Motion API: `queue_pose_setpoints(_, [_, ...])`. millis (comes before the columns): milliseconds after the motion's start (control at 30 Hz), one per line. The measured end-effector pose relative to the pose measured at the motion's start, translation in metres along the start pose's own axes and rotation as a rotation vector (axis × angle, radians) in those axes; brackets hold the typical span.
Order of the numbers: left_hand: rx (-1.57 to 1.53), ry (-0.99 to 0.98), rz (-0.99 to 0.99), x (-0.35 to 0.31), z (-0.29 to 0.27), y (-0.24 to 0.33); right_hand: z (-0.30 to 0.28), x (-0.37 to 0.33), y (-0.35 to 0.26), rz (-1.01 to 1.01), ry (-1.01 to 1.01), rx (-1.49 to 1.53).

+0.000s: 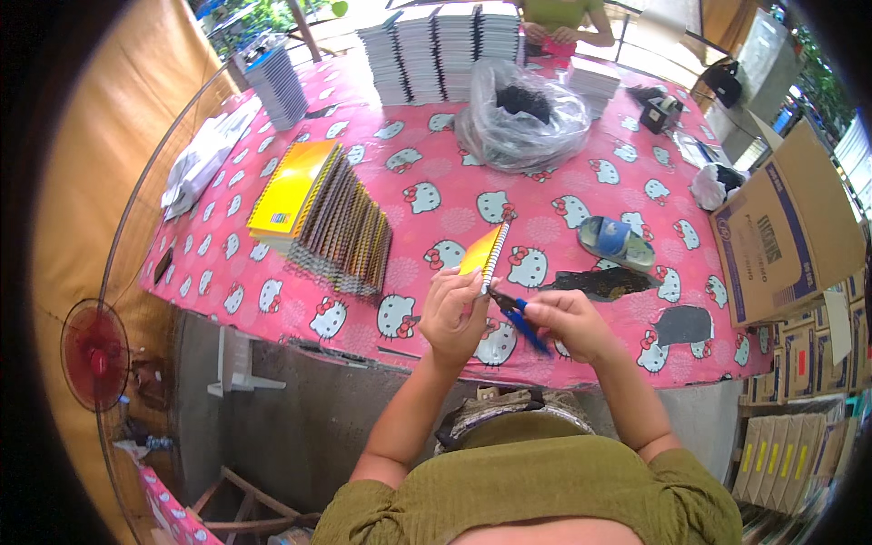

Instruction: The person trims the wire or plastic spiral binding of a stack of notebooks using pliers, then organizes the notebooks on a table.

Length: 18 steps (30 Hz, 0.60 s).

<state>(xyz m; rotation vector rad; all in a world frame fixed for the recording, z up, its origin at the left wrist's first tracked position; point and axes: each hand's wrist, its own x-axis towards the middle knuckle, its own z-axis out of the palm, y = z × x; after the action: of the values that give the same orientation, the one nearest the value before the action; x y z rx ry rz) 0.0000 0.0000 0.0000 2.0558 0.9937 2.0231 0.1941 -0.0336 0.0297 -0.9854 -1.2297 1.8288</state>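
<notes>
From where I stand, the left hand [454, 318] is closed on the near end of a small yellow notebook [481, 250], its fingers and thumb pinching the cover beside the wire spiral [496, 253]. The right hand [574, 325] is wrapped loosely around blue-handled pliers [518, 318], whose dark nose meets the near end of that spiral; I can't tell whether the tool's tips are clamped on the wire. Both forearms reach up from the table's near edge and angle inward, the left wrist upright, the right hand turned in with its thumb along the handle. The notebook is held tilted above the pink table [409, 241], near its front middle. To the left stands a pile of spiral notebooks [322, 218], a yellow cover on top. To the right lie 1 blue-strapped slipper [616, 241] and a dark patch [604, 284], with an open cardboard box [772, 227] farther off. Beyond the hands sit a clear plastic bag [481, 127] and 4 tall book stacks [436, 54]; another person [559, 18] stands across the table. Nothing stands between the hands and the notebook.
</notes>
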Motion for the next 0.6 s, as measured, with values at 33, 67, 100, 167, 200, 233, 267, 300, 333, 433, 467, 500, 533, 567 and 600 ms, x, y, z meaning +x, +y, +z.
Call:
queue_pose_setpoints(33, [0.028,-0.019,0.025,0.000,-0.004,0.001,-0.005,0.001,0.000,0.226,-0.186,0.442])
queue_pose_setpoints(67, [0.055,-0.039,0.050,-0.001,-0.008,0.004,-0.006,0.001,0.002,0.260,-0.263,0.495])
queue_pose_setpoints(100, [0.097,-0.107,0.121,0.017,-0.023,-0.004,0.004,0.015,0.014,0.115,-0.198,0.367])
queue_pose_setpoints(167, [0.125,-0.096,0.056,-0.004,-0.013,0.000,-0.002,0.001,0.031,0.019,0.021,-0.001])
queue_pose_setpoints(200, [0.117,-0.051,-0.034,-0.009,-0.012,0.003,-0.011,-0.001,0.031,-0.089,0.084,-0.361])
queue_pose_setpoints(233, [0.121,-0.037,-0.151,-0.011,-0.014,0.004,-0.035,0.003,0.050,-0.280,0.224,-0.791])
queue_pose_setpoints(267, [0.111,-0.022,-0.274,-0.017,-0.015,0.006,-0.062,0.003,0.072,-0.474,0.390,-1.214])
queue_pose_setpoints(300, [0.103,0.000,-0.405,-0.023,-0.018,0.010,-0.080,-0.007,0.079,-0.400,0.375,-1.372])
queue_pose_setpoints(333, [0.177,-0.083,-0.338,-0.021,-0.021,0.018,-0.091,-0.010,0.083,-0.327,0.370,-1.524])
queue_pose_setpoints(433, [0.331,-0.283,-0.230,-0.010,-0.021,0.052,-0.066,-0.013,0.042,-0.448,0.338,-1.577])
queue_pose_setpoints(467, [0.337,-0.326,-0.246,-0.007,-0.016,0.065,-0.039,-0.010,0.015,-0.567,0.246,-1.319])
queue_pose_setpoints(500, [0.346,-0.365,-0.265,-0.005,-0.014,0.076,-0.014,-0.003,-0.008,-0.668,0.145,-1.056])
queue_pose_setpoints(533, [0.335,-0.359,-0.267,-0.002,-0.011,0.083,-0.008,0.004,-0.015,-0.732,-0.045,-1.059])
queue_pose_setpoints(567, [0.327,-0.355,-0.270,0.001,-0.010,0.089,-0.003,0.012,-0.021,-0.792,-0.238,-1.056])
queue_pose_setpoints(600, [0.320,-0.348,-0.275,0.003,-0.010,0.094,0.005,0.018,-0.035,-0.894,-0.405,-1.053])
